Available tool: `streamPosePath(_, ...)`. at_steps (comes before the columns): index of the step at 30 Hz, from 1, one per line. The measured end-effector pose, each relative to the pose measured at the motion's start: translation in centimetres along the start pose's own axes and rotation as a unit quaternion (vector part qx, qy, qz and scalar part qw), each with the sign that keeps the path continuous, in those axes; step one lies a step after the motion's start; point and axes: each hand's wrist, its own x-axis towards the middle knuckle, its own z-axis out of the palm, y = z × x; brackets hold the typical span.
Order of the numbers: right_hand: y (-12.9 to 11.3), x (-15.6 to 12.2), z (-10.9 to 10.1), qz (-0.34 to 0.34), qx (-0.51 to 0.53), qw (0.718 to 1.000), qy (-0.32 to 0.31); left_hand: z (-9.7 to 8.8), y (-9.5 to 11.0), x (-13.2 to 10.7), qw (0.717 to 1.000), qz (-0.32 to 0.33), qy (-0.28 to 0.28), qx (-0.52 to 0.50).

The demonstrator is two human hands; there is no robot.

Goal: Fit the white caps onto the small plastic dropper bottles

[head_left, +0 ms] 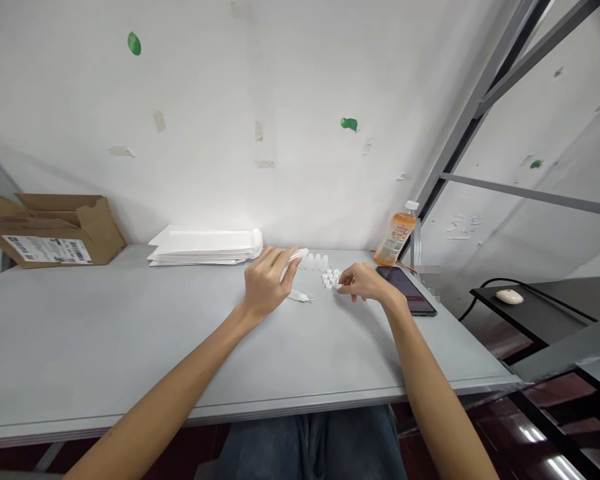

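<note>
The person is wearing dark blue jeans point(310, 445), which are showing as a wide patch of slightly faded denim at the bottom middle of the view, with soft creases across the lap. The left forearm point(165, 393) and right forearm point(430, 393) are showing bare, and the left hand point(266, 283) and right hand point(367, 281) are looking slim, with long, tapering fingers.

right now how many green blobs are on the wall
3: one green blob high on the back wall, a second further right on it, a third on the right-hand wall. Others may be hidden.
</note>
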Motion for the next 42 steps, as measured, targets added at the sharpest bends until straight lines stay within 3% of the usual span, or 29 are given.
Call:
streamPosePath(7, 0.0, 0.2, 0.7, -0.021, -0.014, 0.999, -0.032, 0.0, 0.3, -0.1, 1.000, 0.015, 0.010, -0.019)
streamPosePath(20, -0.2, 0.6, 0.7, 0.009, -0.091, 0.996, 0.004, -0.1, 0.5, 0.1, 0.997, 0.052, 0.053, -0.028)
streamPosePath(26, -0.3, 0.3, 0.3, 0.012, -0.091, 0.996, 0.000, -0.1, 0.6, 0.0, 0.998, 0.045, 0.039, -0.022)
streamPosePath(29, 0.0, 0.1, -0.2, -0.011, -0.045, 0.999, 0.008, 0.0, 1.2, -0.3, 0.998, 0.047, 0.035, -0.031)
streamPosePath(31, -0.1, -0.1, -0.5, -0.032, 0.006, 0.998, 0.045, 0.1, 1.9, -0.8, 0.998, 0.038, 0.025, -0.043)
streamPosePath(35, -1.3, -0.4, -0.5, -0.086, 0.174, 0.976, 0.101, 0.6, 3.2, -1.8, 0.999, 0.022, -0.014, -0.046)
streamPosePath(38, -2.6, -0.6, 0.0, -0.132, 0.307, 0.940, 0.072, 0.8, 3.3, -2.2, 0.999, 0.017, -0.025, -0.035)
streamPosePath(42, -3.6, -0.6, 1.0, -0.175, 0.398, 0.900, 0.006, 1.0, 2.7, -2.2, 0.999, 0.005, -0.022, -0.028)
